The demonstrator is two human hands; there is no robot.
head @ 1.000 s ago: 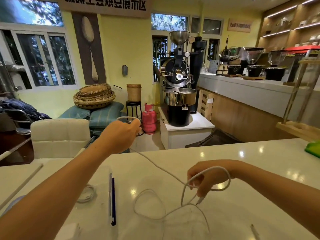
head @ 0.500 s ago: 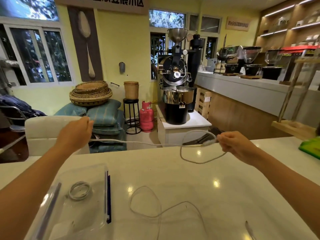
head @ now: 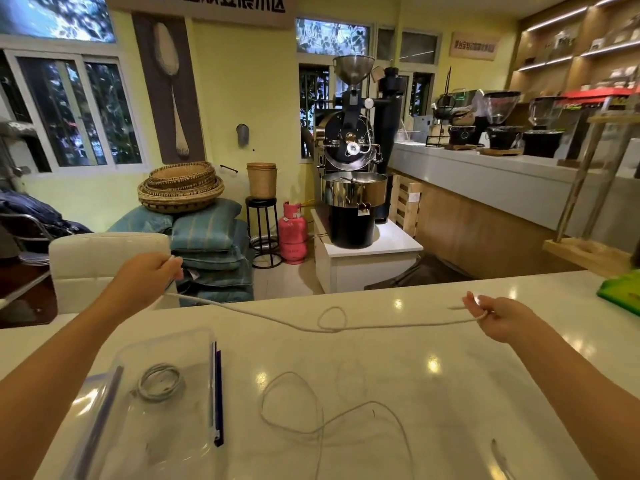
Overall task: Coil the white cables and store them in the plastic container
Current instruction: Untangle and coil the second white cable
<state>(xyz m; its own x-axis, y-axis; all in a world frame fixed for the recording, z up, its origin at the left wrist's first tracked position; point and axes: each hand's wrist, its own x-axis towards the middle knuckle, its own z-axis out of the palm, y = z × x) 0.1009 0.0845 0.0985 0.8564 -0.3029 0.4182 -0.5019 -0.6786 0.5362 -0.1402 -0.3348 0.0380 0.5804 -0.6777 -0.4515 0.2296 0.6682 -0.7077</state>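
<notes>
A white cable (head: 277, 318) stretches in the air above the white table (head: 415, 358), with a small loop near its middle. My left hand (head: 149, 275) grips one end at the far left. My right hand (head: 498, 315) pinches the other end at the right. A second loose white cable (head: 311, 431) lies in loops on the table in front of me. A clear plastic container (head: 166, 344) with a blue-edged rim sits at the lower left, and one coiled white cable (head: 160, 381) rests inside it.
A white chair (head: 104, 258) stands behind the table's far left edge. A green object (head: 621, 289) lies at the right edge. A thin pen-like item (head: 498, 455) rests near the bottom right. Beyond the table are cushions, a pink gas cylinder and a coffee roaster.
My hands have moved further apart, pulling the cable nearly straight. The loop near my right hand has shrunk and now sits mid-cable. My right hand has dropped lower and shifted right.
</notes>
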